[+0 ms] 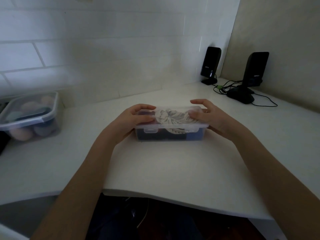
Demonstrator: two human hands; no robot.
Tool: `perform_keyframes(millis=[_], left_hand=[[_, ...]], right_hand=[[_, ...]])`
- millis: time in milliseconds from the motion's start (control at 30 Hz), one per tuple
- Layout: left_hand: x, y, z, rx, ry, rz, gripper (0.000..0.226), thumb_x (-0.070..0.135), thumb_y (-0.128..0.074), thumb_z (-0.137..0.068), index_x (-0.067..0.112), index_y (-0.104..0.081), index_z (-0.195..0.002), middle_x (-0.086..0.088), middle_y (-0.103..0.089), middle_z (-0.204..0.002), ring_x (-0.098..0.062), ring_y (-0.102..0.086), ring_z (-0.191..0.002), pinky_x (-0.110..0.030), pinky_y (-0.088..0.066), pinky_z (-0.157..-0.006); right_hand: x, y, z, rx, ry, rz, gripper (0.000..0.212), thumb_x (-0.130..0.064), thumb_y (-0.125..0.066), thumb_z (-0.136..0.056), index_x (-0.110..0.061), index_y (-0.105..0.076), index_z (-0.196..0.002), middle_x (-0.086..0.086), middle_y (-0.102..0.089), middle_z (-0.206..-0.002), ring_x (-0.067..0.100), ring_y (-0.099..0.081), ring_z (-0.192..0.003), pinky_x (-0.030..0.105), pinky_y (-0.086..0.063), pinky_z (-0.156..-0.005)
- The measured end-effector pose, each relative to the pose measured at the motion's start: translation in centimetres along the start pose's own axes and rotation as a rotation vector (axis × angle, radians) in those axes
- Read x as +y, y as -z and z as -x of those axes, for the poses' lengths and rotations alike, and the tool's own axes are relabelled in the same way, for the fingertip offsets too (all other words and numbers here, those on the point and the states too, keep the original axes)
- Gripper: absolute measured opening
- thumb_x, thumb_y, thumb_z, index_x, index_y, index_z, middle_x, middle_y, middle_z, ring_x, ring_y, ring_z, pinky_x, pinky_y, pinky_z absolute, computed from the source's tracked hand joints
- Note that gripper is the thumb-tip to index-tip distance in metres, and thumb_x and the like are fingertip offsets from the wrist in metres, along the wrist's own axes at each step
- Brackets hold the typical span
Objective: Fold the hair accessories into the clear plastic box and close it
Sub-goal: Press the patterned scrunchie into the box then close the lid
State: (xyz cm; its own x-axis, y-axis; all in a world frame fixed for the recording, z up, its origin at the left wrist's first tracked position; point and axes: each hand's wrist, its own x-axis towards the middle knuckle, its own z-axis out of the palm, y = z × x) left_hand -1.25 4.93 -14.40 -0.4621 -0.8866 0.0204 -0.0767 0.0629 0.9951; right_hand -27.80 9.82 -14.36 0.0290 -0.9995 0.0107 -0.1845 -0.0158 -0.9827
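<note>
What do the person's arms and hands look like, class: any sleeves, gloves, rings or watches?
Both forearms are bare up to the picture's edge, with no sleeves showing. The left hand and right hand wear no gloves. No rings, watch or bracelets can be seen, though the light is dim.

A white desk (166, 163) with a curved front edge fills a corner between a tiled wall and a plain beige one. Near its middle sits a clear plastic box (170, 129) with its lid on, patterned fabric visible through it. At the left edge rests a second lidded clear container (29, 116) holding rounded pastel items. At the back right stand two black speakers (210, 64) (252, 76) on their bases, thin black cables (230, 85) trailing across the surface around them.
</note>
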Motion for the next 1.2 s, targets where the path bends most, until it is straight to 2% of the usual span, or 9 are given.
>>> perform_keyframes(millis=[133, 233, 367, 533, 600, 700, 1000, 1100, 1200], left_hand=[[-0.4, 0.0, -0.1, 0.012, -0.050, -0.016, 0.024, 0.004, -0.066, -0.082, 0.021, -0.067, -0.099, -0.004, -0.066, -0.113, -0.012, -0.071, -0.086, -0.018, -0.054, -0.069], [-0.6, 0.1, 0.1, -0.050, -0.106, -0.076, 0.029, 0.013, -0.071, -0.078, 0.024, -0.065, -0.104, -0.001, -0.066, -0.115, -0.012, -0.067, -0.098, -0.021, -0.054, -0.079], [-0.5, 0.6, 0.5, -0.147, -0.084, -0.180, 0.063, 0.037, -0.079, -0.058, 0.032, -0.057, -0.117, 0.005, -0.059, -0.122, -0.010, -0.060, -0.109, -0.024, -0.051, -0.088], [-0.3, 0.9, 1.0, -0.146, -0.103, -0.325, 0.083, 0.045, -0.083, -0.047, 0.040, -0.051, -0.124, 0.017, -0.056, -0.121, 0.001, -0.058, -0.105, -0.017, -0.050, -0.084], [-0.5, 0.9, 1.0, -0.137, -0.112, -0.366, 0.087, 0.042, -0.084, -0.045, 0.041, -0.049, -0.124, 0.016, -0.055, -0.122, 0.001, -0.057, -0.105, -0.017, -0.049, -0.084], [-0.9, 0.9, 0.9, -0.103, -0.135, -0.402, 0.084, 0.035, -0.086, -0.049, 0.039, -0.047, -0.123, 0.013, -0.054, -0.122, -0.003, -0.055, -0.109, -0.020, -0.047, -0.088], [-1.2, 0.8, 0.6, -0.066, -0.203, -0.413, 0.074, 0.034, -0.083, -0.054, 0.037, -0.049, -0.120, 0.013, -0.054, -0.123, -0.003, -0.055, -0.109, -0.019, -0.046, -0.088], [-1.2, 0.8, 0.7, -0.061, -0.229, -0.415, 0.072, 0.031, -0.083, -0.056, 0.034, -0.049, -0.120, 0.012, -0.053, -0.124, -0.002, -0.054, -0.108, -0.016, -0.046, -0.087], [-1.1, 0.8, 0.7, -0.064, -0.265, -0.414, 0.072, 0.029, -0.083, -0.057, 0.032, -0.049, -0.120, 0.012, -0.054, -0.123, 0.002, -0.054, -0.106, -0.010, -0.045, -0.082]], right_hand=[[0.2, 0.1, 0.0, -0.022, 0.021, -0.023, 0.063, -0.034, -0.076, -0.069, -0.024, -0.050, -0.126, 0.008, -0.065, -0.110, 0.015, -0.072, -0.086, 0.023, -0.057, -0.073], [0.4, 0.3, 0.2, -0.132, 0.039, -0.010, 0.070, -0.041, -0.075, -0.067, -0.028, -0.046, -0.130, 0.007, -0.059, -0.124, 0.014, -0.069, -0.097, 0.021, -0.055, -0.078], [0.3, 0.6, 0.8, -0.238, 0.051, 0.051, 0.094, -0.057, -0.077, -0.059, -0.045, -0.027, -0.138, -0.005, -0.042, -0.134, 0.011, -0.060, -0.111, 0.020, -0.050, -0.091], [-0.6, 0.6, 1.6, -0.233, 0.108, 0.380, 0.107, -0.042, -0.084, -0.057, -0.055, -0.017, -0.139, -0.008, -0.028, -0.144, 0.004, -0.046, -0.123, 0.023, -0.042, -0.099], [-0.7, 0.4, 1.8, -0.195, 0.155, 0.552, 0.105, -0.048, -0.083, -0.055, -0.060, -0.017, -0.136, -0.012, -0.022, -0.149, 0.009, -0.033, -0.131, 0.032, -0.032, -0.108], [-0.6, 0.1, 1.8, -0.146, 0.226, 0.629, 0.099, -0.052, -0.080, -0.055, -0.061, -0.021, -0.133, -0.014, -0.026, -0.143, 0.008, -0.028, -0.132, 0.032, -0.028, -0.108], [-0.1, 0.0, 1.4, -0.144, 0.289, 0.645, 0.069, -0.042, -0.078, -0.069, -0.049, -0.042, -0.128, -0.011, -0.037, -0.128, 0.004, -0.035, -0.121, 0.009, -0.030, -0.089], [-0.2, -0.3, 1.5, -0.119, 0.345, 0.651, 0.065, -0.036, -0.078, -0.070, -0.040, -0.047, -0.127, -0.005, -0.042, -0.124, 0.007, -0.037, -0.120, 0.007, -0.032, -0.088], [-0.3, -0.6, 1.5, -0.097, 0.388, 0.653, 0.065, -0.031, -0.080, -0.070, -0.034, -0.049, -0.127, 0.000, -0.043, -0.121, 0.009, -0.038, -0.118, -0.003, -0.030, -0.085]])
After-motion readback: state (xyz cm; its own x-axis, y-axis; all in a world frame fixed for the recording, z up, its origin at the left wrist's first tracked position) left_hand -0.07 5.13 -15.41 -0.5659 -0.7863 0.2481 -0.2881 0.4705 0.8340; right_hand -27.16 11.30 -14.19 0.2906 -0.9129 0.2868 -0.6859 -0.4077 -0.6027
